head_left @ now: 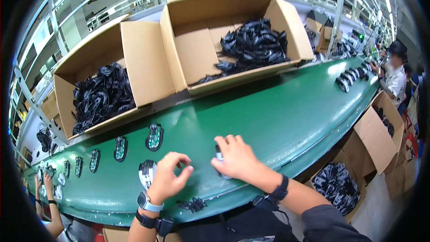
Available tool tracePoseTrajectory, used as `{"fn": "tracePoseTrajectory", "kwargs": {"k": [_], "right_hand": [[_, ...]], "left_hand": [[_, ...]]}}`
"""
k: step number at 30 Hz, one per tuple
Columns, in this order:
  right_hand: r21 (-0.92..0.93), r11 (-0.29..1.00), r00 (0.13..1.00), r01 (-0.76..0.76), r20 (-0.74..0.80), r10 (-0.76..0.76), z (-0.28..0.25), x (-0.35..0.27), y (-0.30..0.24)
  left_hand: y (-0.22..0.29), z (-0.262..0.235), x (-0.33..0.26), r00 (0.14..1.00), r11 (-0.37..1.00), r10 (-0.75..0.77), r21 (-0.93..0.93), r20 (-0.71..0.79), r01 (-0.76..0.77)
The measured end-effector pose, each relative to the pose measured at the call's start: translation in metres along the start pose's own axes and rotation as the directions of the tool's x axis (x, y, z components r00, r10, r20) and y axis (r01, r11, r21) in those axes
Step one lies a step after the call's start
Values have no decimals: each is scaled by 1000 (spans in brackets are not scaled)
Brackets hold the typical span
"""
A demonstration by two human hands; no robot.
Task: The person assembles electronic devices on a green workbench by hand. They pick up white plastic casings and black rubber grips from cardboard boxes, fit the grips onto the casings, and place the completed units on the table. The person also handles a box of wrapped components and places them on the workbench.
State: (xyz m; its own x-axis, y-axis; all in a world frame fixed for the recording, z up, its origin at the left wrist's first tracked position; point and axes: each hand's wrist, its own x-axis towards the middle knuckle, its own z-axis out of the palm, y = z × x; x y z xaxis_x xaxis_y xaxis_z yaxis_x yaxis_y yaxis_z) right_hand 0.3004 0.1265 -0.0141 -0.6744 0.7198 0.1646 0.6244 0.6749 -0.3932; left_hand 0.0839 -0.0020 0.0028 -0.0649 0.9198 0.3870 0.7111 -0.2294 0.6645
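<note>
Left hand (170, 175) open, right hand (238, 157) over grey part (219, 155), grip unclear, roomy belt (268, 116) beyond

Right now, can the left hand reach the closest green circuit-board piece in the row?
Probably yes: the left hand looks empty, and only bare green belt shows between it and that circuit-board piece, slightly farther out.
</note>
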Motion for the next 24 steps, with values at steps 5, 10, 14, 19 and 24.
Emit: {"fn": "tracePoseTrajectory", "kwargs": {"k": [5,10,14,19,24], "right_hand": [[320,936,989,145,-81,-126,22,59,-58],[478,847,916,232,186,-355,-59,133,-77],[-150,985,964,87,-235,-121,-94,307,71],[-485,875,998,-4,58,36,-54,342,167],[-382,916,992,126,47,-117,-69,358,164]], "left_hand": [[-20,11,2,998,967,-55,-249,22,58],[-11,-14,-7,903,829,-371,-516,-218,216],[-18,-11,-6,909,659,-352,-749,-224,70],[-30,-12,-11,923,477,-351,-878,-156,33],[-23,-16,0,935,401,-346,-914,-83,67]]}}
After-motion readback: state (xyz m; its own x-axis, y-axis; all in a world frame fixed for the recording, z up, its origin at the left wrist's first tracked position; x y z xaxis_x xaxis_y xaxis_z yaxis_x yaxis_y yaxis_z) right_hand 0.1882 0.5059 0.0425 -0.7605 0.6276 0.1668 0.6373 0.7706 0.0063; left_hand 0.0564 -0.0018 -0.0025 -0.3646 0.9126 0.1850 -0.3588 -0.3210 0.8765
